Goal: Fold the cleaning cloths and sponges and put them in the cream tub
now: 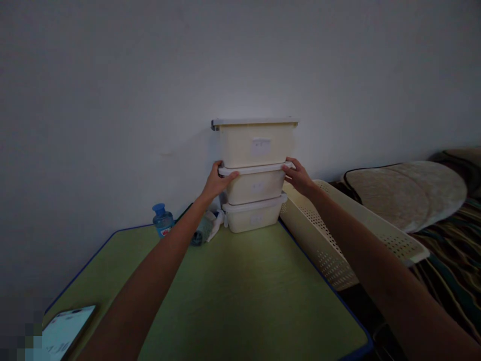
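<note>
Three cream lidded storage boxes stand in a stack at the table's far edge, close to the wall. My left hand grips the left end of the middle storage box, its thumb along the front of the lid rim. On the right end of that same lid, my right hand closes with its fingertips over the rim. Above it rests the top storage box, its lid edge overhanging both sides. Underneath is the bottom storage box, sitting slightly skewed on the green table.
A blue bottle and a rolled greyish-green cloth sit left of the stack. A phone lies at the near left. Beyond the table's right edge are a long perforated cream basket and a beige cushion.
</note>
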`<state>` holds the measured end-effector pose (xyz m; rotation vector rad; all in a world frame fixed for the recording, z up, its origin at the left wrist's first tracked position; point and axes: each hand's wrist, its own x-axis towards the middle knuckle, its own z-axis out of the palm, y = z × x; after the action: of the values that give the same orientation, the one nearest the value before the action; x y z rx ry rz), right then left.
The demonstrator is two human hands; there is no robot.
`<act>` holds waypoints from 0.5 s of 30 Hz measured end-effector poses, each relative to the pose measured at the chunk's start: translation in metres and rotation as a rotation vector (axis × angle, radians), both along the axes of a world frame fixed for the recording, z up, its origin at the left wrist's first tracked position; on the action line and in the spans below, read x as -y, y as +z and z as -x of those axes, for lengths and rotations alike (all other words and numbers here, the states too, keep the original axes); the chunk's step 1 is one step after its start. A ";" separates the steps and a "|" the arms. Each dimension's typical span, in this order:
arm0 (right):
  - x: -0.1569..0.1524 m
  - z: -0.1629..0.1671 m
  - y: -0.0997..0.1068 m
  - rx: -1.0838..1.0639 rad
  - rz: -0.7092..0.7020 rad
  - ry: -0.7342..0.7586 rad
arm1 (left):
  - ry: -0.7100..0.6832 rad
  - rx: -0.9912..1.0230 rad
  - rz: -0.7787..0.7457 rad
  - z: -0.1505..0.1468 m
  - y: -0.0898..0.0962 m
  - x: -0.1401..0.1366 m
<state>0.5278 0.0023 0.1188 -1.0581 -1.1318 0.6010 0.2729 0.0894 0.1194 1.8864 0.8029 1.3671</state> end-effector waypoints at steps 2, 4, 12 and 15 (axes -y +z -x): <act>-0.002 -0.002 -0.001 0.003 0.000 0.000 | 0.000 -0.001 -0.012 -0.001 0.000 -0.001; -0.003 -0.003 -0.001 0.005 0.002 0.000 | -0.007 0.007 -0.027 -0.001 -0.001 -0.002; -0.001 -0.003 0.000 0.011 0.025 -0.010 | 0.007 -0.023 -0.044 -0.001 -0.004 -0.010; 0.000 -0.005 0.005 0.042 0.054 -0.016 | 0.020 -0.064 -0.061 0.003 -0.001 -0.014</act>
<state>0.5333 0.0023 0.1238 -1.1291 -1.1477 0.6018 0.2703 0.1036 0.1180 1.9825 0.8213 1.3635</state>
